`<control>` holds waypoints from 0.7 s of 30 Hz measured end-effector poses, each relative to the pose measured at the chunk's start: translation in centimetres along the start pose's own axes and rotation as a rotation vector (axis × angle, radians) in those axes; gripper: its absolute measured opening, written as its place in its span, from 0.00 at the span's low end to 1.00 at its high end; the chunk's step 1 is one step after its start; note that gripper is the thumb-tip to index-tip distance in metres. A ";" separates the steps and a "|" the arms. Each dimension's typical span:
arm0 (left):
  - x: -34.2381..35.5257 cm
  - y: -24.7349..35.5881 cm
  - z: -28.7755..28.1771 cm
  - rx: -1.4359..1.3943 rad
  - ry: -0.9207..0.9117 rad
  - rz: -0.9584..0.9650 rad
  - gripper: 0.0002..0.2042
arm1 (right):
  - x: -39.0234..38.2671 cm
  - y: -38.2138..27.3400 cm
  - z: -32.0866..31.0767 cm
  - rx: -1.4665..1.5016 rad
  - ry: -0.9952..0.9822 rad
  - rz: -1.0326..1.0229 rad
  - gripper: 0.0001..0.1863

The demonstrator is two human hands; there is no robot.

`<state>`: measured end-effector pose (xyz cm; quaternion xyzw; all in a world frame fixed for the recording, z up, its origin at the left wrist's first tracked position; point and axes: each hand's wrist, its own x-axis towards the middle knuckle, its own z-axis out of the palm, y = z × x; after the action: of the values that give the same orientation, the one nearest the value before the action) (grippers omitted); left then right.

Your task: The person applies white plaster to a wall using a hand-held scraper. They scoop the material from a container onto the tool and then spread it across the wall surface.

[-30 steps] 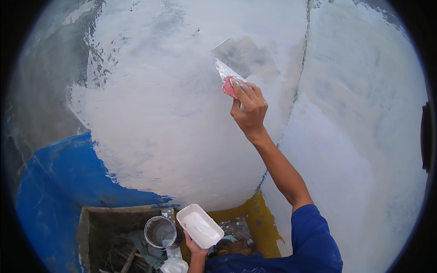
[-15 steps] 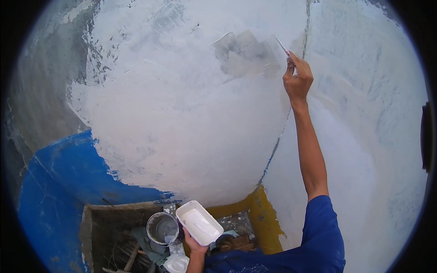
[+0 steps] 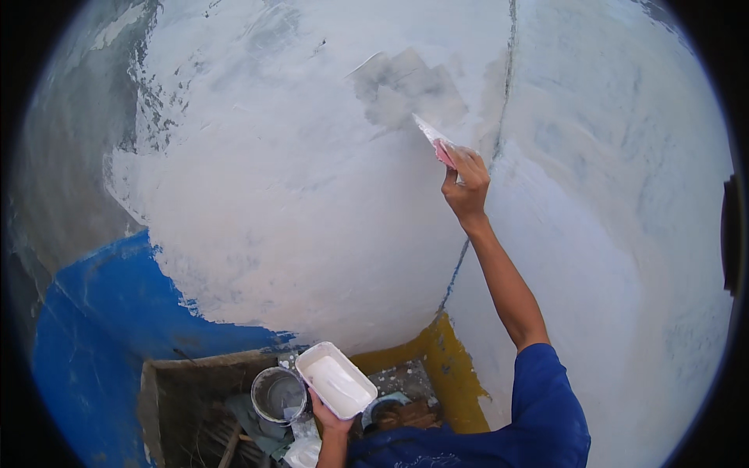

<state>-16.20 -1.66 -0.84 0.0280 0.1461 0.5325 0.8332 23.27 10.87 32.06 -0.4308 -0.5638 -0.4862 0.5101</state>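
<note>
My right hand (image 3: pixel 466 183) grips a putty knife (image 3: pixel 437 146) with a pink handle and white paste on it, its blade tip at the lower edge of a grey damp patch (image 3: pixel 406 90) on the white-skimmed wall (image 3: pixel 273 195). Low in view, my left hand (image 3: pixel 331 415) holds a white rectangular tub (image 3: pixel 335 378) with smooth white paste inside. Just left of the tub stands a bucket (image 3: pixel 277 395) with grey contents.
A concrete trough (image 3: pixel 152 398) holds wood scraps and cloth below. Blue paint (image 3: pixel 97 312) covers the lower left wall, yellow paint (image 3: pixel 449 374) the lower corner. A cracked seam runs down between the wall faces to the right of the patch.
The putty knife moved right and up toward the seam, then came back down and left to the patch's lower edge. The tub stayed nearly in place in my left hand.
</note>
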 end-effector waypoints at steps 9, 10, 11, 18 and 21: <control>3.1 -0.3 1.3 0.030 -0.063 -0.042 0.30 | -2.6 -0.4 2.1 -0.255 -0.078 0.074 0.28; 2.8 -0.6 1.6 0.028 -0.067 -0.042 0.30 | -2.0 0.2 1.0 -0.150 -0.020 0.084 0.26; 2.5 -0.8 1.8 0.023 -0.054 -0.058 0.30 | -1.4 0.7 -0.1 -0.044 0.037 0.094 0.24; 1.5 -3.9 0.3 -0.014 -0.033 -0.140 0.31 | 8.6 7.4 -2.1 -0.161 0.154 0.053 0.21; 1.2 -4.8 -1.1 -0.045 -0.015 -0.130 0.32 | 4.1 5.0 -1.5 -0.106 0.063 0.062 0.26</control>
<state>-11.84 -2.81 -3.07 0.0038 0.1292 0.4801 0.8676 27.94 10.11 36.71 -0.4591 -0.5072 -0.5126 0.5188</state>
